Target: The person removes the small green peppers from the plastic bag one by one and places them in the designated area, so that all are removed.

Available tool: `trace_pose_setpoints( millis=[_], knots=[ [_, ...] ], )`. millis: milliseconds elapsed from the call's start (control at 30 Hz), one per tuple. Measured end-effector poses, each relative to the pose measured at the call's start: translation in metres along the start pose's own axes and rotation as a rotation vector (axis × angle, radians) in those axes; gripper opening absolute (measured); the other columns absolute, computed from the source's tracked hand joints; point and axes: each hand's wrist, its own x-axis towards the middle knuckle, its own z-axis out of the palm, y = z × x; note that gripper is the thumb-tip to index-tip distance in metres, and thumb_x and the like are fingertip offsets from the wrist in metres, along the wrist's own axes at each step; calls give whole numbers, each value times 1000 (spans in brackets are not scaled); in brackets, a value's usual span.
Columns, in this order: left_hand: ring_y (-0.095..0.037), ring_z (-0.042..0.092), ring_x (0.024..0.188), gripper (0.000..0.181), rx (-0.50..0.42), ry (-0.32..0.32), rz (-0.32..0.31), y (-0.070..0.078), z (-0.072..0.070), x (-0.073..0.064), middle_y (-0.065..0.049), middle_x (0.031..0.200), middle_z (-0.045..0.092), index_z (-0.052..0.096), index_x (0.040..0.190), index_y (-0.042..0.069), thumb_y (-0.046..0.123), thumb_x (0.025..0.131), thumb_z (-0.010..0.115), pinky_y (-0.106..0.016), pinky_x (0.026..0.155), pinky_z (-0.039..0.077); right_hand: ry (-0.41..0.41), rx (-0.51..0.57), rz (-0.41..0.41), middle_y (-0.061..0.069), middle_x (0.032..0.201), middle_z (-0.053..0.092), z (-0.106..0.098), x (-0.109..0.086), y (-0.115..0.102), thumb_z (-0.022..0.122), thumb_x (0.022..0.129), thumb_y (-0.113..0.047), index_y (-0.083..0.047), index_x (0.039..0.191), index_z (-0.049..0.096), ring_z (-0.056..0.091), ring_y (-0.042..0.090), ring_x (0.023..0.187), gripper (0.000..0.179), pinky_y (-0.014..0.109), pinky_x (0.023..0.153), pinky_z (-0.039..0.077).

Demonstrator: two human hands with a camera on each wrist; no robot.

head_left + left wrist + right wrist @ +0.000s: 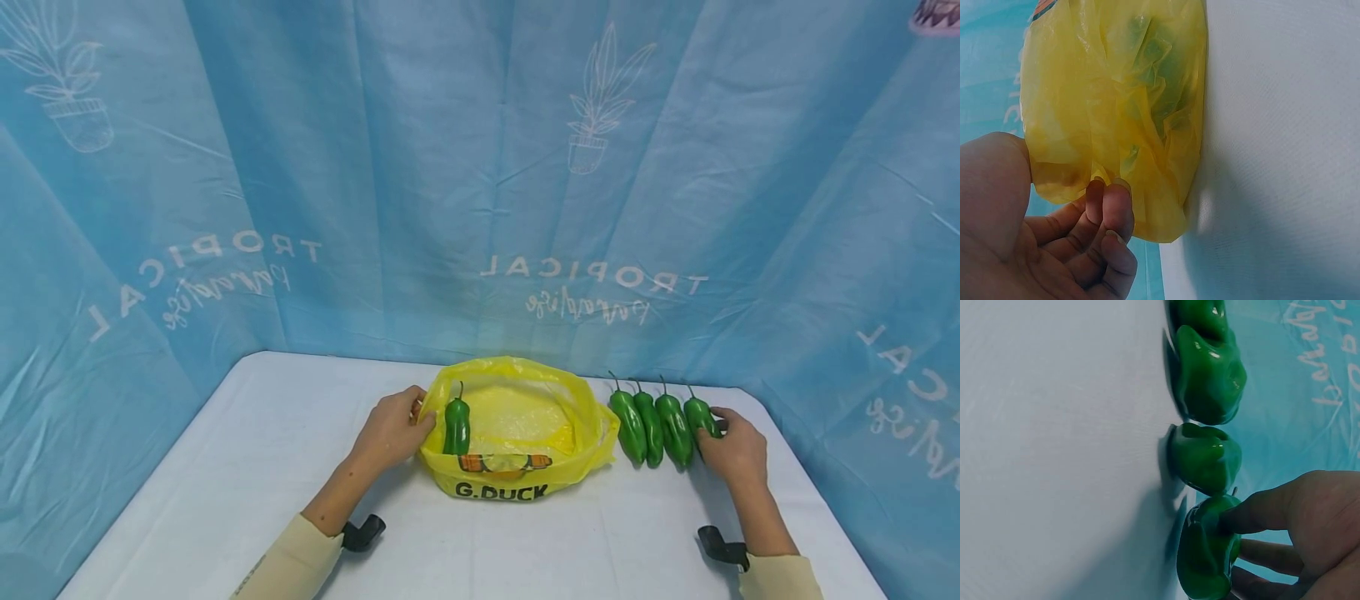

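A yellow plastic bag (pixel 495 483) printed "G.DUCK" sits with its mouth held wide, facing up. My left hand (pixel 393 429) pinches its left rim between thumb and curled fingers; in the left wrist view the fingertips (pixel 1116 203) gather the thin film. Inside the bag, at its left, one green pepper (pixel 457 425) stands stem up, its shape showing through the plastic. To the right of the bag several green peppers lie in a row. My right hand (pixel 735 446) grips the rightmost pepper (pixel 1207 550), thumb on one side and fingers on the other.
Beside the gripped pepper lie a curved pepper (pixel 673 429), a slimmer one (pixel 649 429) and another (pixel 628 425) closest to the bag. A white cloth (pixel 525 550) covers the table. Blue printed curtains (pixel 450 208) hang behind and at both sides.
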Motion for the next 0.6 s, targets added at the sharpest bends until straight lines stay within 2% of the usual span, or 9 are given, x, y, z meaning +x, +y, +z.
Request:
trace_pose_setpoints(
  millis=[600],
  knots=[
    [-15, 56, 68, 31, 3, 2, -3, -1, 0, 0, -2, 82, 62, 68, 123, 1, 20, 99, 67, -30, 60, 49, -25, -22, -11, 41, 131, 59, 6, 1, 4, 61, 100, -16, 13, 145, 51, 57, 58, 120, 54, 65, 93, 52]
  ],
)
